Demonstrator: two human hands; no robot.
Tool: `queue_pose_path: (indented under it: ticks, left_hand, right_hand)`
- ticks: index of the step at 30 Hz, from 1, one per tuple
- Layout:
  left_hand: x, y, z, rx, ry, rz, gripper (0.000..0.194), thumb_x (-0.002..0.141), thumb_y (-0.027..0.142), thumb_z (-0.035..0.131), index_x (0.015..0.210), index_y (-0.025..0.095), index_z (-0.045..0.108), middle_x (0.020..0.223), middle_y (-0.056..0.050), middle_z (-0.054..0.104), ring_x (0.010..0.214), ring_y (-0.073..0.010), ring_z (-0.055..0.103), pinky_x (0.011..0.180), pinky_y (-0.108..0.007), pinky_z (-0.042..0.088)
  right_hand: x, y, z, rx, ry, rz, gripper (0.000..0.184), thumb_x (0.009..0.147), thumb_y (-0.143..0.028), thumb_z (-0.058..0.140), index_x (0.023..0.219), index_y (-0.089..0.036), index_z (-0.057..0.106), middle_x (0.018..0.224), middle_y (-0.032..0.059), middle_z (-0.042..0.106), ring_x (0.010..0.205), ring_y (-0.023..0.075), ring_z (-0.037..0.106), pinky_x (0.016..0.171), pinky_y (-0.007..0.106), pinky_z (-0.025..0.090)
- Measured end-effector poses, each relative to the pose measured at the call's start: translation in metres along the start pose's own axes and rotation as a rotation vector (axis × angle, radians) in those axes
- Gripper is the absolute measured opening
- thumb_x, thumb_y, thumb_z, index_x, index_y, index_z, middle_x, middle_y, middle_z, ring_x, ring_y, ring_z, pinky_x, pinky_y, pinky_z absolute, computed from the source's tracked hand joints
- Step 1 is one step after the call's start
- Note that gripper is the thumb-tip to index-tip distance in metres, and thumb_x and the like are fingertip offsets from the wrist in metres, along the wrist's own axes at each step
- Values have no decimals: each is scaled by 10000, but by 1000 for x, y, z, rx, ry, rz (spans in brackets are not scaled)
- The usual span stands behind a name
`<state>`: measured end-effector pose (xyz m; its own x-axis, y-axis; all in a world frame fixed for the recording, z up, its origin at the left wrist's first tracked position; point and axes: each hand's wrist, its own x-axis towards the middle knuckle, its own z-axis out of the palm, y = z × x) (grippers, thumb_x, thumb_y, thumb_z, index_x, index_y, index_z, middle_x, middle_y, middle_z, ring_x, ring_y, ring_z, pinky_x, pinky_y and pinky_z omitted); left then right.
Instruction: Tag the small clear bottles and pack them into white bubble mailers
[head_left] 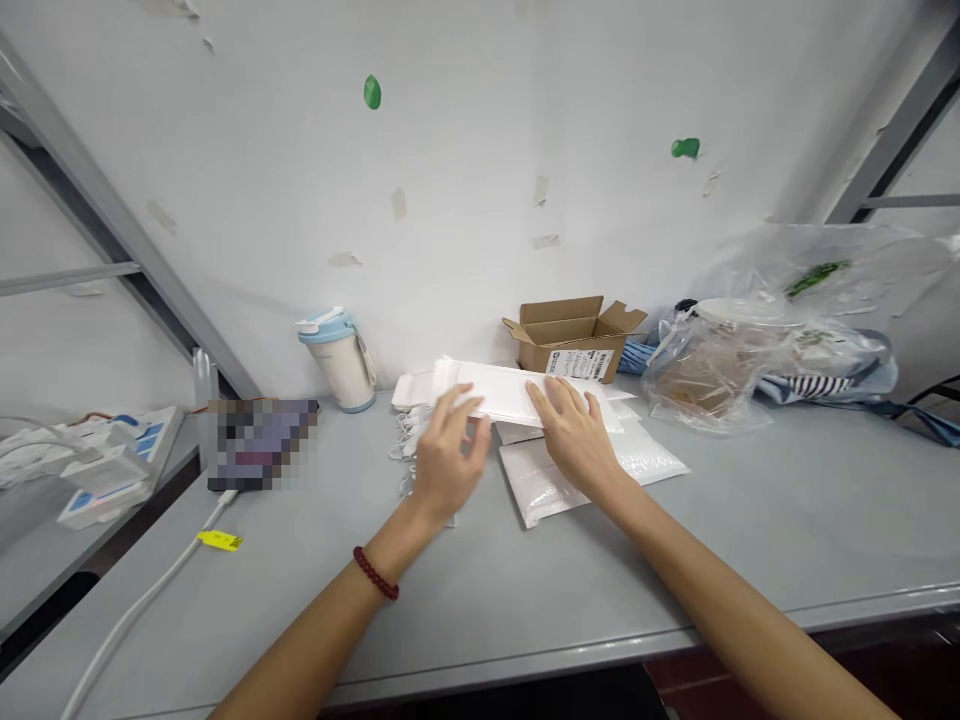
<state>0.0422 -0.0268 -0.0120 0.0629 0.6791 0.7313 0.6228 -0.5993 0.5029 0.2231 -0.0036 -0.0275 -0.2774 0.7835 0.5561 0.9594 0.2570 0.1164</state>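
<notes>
A white padded envelope (495, 390) lies crosswise on other white bubble mailers (547, 485). My right hand (576, 430) rests on its top face, fingers stretched out and pressing lightly near the right part. Close to the envelope's lower left edge is my left hand (454, 455), with its thumb and fingers apart. The fingertips overlap the envelope's edge in view; whether they touch it I cannot tell. Partly behind my left hand sits a bunch of white coiled cables (405, 440), with a small white packet (412, 390) just beyond.
An open cardboard box (562, 345) stands behind the envelopes by the wall. To the left are a blue-lidded tumbler (341, 365), a blurred phone-like device (262, 445) with a white cable, and a power strip (112, 500). Clear plastic bags with a container (712, 360) lie right.
</notes>
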Motion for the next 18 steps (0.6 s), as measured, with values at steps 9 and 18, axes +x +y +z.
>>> queue_pose_path:
  ticks: [9,18]
  left_hand:
    - [27,-35,-18,-615,23,-777,510,714,240,643,1189,78,553,966,-110,691,728,-152,643,645,-266,532]
    - [21,-19,-14,-724,-161,-721,497,642,259,733,1107,114,634,920,-79,732,819,-188,670,781,-302,518]
  right_hand:
    - [-2,-1,0,8,-49,-49,640,799,49,253,1393,-164,358,1428,191,391,1338,302,316,963,565,363]
    - [-5,-9,-5,86,-56,-216,701,805,-192,488,1453,-208,222,1511,182,231,1387,370,163,980,645,272]
